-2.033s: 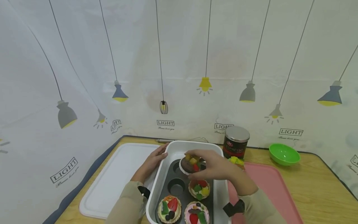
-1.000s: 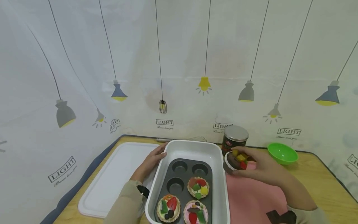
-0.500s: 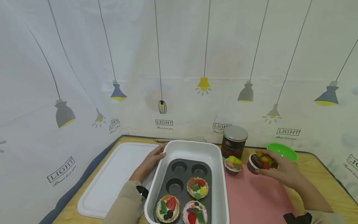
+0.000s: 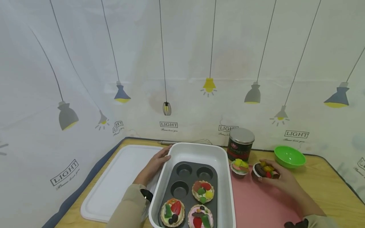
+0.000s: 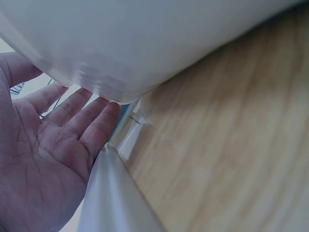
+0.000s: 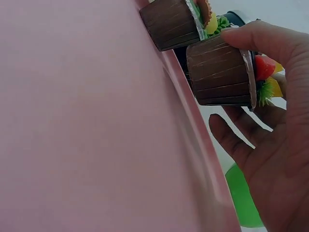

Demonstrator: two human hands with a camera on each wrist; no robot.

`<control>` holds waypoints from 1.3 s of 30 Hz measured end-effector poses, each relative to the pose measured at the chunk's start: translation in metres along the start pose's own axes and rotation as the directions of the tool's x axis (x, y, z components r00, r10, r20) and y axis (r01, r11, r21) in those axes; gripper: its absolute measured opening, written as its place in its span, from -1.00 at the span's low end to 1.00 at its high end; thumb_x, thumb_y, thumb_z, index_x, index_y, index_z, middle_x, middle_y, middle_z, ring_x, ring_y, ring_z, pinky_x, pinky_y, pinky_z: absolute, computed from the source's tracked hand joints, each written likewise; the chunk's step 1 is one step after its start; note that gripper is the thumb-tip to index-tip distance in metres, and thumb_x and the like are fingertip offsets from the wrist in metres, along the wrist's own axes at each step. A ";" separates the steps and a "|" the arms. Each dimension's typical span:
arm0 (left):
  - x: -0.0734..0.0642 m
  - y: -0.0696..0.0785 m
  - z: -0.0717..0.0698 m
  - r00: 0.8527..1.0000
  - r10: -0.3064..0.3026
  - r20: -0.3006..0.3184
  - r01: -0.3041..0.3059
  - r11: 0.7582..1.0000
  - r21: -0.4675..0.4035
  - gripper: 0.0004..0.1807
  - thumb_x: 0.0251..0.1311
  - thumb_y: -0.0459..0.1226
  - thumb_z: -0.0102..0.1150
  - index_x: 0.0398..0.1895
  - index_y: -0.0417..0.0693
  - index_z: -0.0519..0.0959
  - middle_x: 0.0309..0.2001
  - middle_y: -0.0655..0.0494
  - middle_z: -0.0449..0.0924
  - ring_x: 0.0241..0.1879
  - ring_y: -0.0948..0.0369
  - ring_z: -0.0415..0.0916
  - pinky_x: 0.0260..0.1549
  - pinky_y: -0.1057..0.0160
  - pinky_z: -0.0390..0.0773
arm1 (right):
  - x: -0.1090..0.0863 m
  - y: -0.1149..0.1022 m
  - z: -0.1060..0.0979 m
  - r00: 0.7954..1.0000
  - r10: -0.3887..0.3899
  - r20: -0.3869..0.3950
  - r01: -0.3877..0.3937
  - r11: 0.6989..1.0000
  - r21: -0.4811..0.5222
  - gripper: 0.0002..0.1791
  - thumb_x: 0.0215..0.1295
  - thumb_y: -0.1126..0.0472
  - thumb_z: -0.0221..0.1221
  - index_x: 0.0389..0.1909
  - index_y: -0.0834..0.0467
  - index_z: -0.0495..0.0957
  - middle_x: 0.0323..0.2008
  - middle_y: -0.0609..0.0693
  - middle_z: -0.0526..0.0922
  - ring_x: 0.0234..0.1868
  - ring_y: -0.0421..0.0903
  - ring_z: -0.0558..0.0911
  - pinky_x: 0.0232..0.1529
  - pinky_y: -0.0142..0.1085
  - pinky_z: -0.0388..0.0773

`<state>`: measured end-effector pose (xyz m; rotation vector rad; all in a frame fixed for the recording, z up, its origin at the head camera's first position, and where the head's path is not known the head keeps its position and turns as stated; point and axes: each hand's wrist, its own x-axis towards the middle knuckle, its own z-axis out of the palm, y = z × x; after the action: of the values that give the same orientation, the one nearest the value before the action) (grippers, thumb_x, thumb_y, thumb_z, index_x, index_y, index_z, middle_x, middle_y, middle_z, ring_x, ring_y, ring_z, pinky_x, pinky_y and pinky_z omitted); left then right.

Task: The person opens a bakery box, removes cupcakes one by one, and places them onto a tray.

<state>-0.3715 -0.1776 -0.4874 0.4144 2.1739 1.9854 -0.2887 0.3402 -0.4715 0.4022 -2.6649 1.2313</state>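
In the head view my right hand (image 4: 285, 181) holds a chocolate cupcake (image 4: 259, 171) topped with fruit pieces, at the far end of the pink tray (image 4: 263, 202). The right wrist view has the thumb on its brown paper cup (image 6: 219, 72), with fingers behind. Just left of it sits another cupcake (image 4: 240, 167) with yellow and pink topping. My left hand (image 4: 152, 166) rests against the left wall of a deep white pan (image 4: 226, 193), its fingers (image 5: 96, 125) extended along the outside. Inside lies a dark muffin tin (image 4: 189, 189), three fruit tarts (image 4: 203, 192) in its near cups.
A white tray (image 4: 114, 183) lies on the left of the wooden table. Behind the pan lies a whisk (image 4: 168, 142). An espresso tin (image 4: 240, 144) stands behind the cupcakes, and a green bowl (image 4: 290, 157) sits at the back right.
My right hand has lifted the chocolate cupcake out of the muffin tin and carried it right, over the pink tray, then slightly back beside the other cupcake. The left hand has stayed put.
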 end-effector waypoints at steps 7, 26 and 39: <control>0.000 -0.001 0.000 1.000 -0.028 -0.014 0.028 0.999 0.018 -0.38 0.44 -0.12 0.07 0.54 0.22 0.25 0.50 0.06 0.24 0.41 -0.01 0.28 0.31 -0.08 0.34 | -0.003 -0.002 0.002 1.000 -0.011 -0.025 0.011 1.000 0.000 -0.21 0.20 0.07 0.44 0.42 0.09 0.35 0.21 0.14 0.49 -0.05 -0.27 0.51 -0.18 -0.35 0.57; -0.001 0.001 0.002 0.999 -0.031 -0.027 0.031 0.999 0.023 -0.39 0.44 -0.13 0.06 0.54 0.23 0.25 0.50 0.06 0.24 0.40 -0.01 0.30 0.30 -0.10 0.34 | -0.004 0.002 0.005 1.000 0.016 0.003 -0.016 0.998 -0.067 -0.19 0.22 -0.01 0.42 0.44 0.07 0.33 0.28 0.24 0.46 0.09 0.17 0.53 -0.12 -0.24 0.54; -0.001 -0.001 0.000 0.999 -0.038 -0.020 0.038 0.999 0.014 -0.40 0.45 -0.12 0.06 0.53 0.26 0.26 0.50 0.08 0.24 0.41 0.00 0.29 0.32 -0.11 0.32 | -0.002 0.011 0.007 1.000 -0.020 0.006 0.021 0.997 -0.069 -0.19 0.23 0.01 0.41 0.44 0.11 0.31 0.24 0.25 0.48 0.02 0.12 0.54 -0.17 -0.30 0.55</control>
<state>-0.3712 -0.1782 -0.4889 0.3537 2.1925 1.9632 -0.2907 0.3418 -0.4842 0.4218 -2.6920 1.1310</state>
